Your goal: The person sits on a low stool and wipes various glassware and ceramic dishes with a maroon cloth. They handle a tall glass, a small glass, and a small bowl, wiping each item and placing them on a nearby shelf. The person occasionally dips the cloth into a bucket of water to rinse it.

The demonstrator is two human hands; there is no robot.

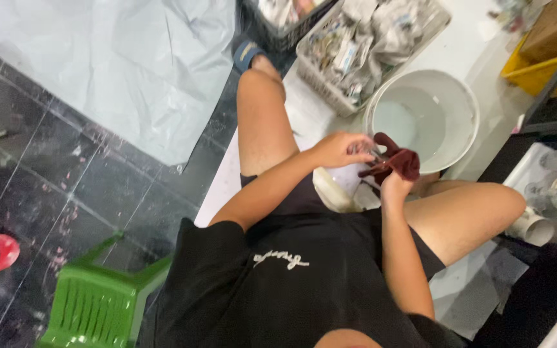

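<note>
Right hand (396,183): fingers closed around a dark red cloth (394,161), centre right of the frame.
Left hand (343,149): fingertips pinched on the cloth's left edge.
Beyond: white bucket (459,122) of water, upper right.
Further: basket (320,80) of crumpled packets, top centre.
Lower left: green plastic chair (95,303).

1. There is one view only, from a camera worn on the person's head, so no second view shares any part of the scene.
2. It looks steeply down over the black shirt (278,283) and bare knees to the dark tiled floor (46,187).
3. It sits close: the torso fills the lower middle of the frame.
4. The picture is tilted, so the tile lines run slantwise.
5. The far edge of the view takes in a white basin (459,116) and a wire basket (320,80).
</note>
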